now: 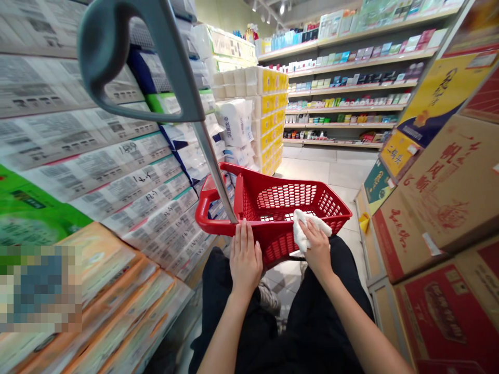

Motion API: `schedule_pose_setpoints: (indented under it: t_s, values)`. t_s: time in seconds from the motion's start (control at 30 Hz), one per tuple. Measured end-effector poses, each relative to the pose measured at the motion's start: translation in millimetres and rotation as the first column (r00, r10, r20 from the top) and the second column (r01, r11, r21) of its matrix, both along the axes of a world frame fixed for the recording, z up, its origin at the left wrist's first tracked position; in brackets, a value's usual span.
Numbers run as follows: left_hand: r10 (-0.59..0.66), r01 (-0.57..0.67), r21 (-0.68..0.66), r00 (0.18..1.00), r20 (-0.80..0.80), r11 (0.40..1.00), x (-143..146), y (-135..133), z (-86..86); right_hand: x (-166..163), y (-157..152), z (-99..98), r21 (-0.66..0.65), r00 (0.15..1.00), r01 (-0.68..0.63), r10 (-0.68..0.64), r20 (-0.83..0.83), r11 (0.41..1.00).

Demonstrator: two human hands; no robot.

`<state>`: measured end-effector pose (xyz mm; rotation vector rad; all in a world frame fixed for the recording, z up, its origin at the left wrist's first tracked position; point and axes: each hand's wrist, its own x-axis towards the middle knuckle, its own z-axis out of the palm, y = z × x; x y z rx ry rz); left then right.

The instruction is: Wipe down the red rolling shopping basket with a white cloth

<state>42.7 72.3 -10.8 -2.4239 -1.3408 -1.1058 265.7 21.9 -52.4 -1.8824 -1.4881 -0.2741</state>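
Currently, a red plastic shopping basket (273, 236) with mesh-like holes in its walls is sitting in front of the person's knees, which are showing in loose black trousers (222, 296). The left hand (246, 254) is lying flat, fingers straight and close together, against the basket's near side, its fingertips reaching the rim just beside the foot of a straight, silvery metal pole (216, 166). That pole is slanting up to a grey, looped handle (170, 57). The right hand (317, 249) is holding a crumpled white cloth (300, 241) against the near rim, toward the basket's right end; its fingers are lying over the cloth, and how tightly they are gripping is hard to tell. Along the left side, white printed packs (97, 156) are rising in a stack, while brown and red cardboard cartons (432, 192) are standing on the right. Farther off, pale shelves (343, 109) are carrying rows of small, colourful packages
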Motion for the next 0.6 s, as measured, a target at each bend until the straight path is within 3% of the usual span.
schedule_pose_setpoints:
  t_s: [0.1,0.23,0.33,0.43,0.6]
  values:
    - [0.0,0.0,0.0,1.0,-0.008,1.0,-1,0,-0.2,-30,8,13.3,-0.019,0.998,-0.036,0.035,-0.046,0.999]
    - [-0.022,0.022,0.006,1.0,-0.013,1.0,-3,-1,1.5,-87,22,41.9,0.01,0.97,-0.228,0.228,-0.089,0.974]
    - [-0.053,0.053,0.001,0.998,-0.044,0.999,-6,-2,3.1,-109,27,55.1,0.035,0.946,-0.297,0.299,-0.124,0.954]
    - [-0.038,0.039,0.017,0.998,-0.045,0.999,-6,-1,3.0,-102,25,53.4,0.03,0.94,-0.327,0.328,-0.093,0.945]
    - [-0.001,0.001,0.01,1.0,-0.028,1.0,-2,0,1.4,-52,16,26.9,0.007,0.967,-0.254,0.254,-0.025,0.967]
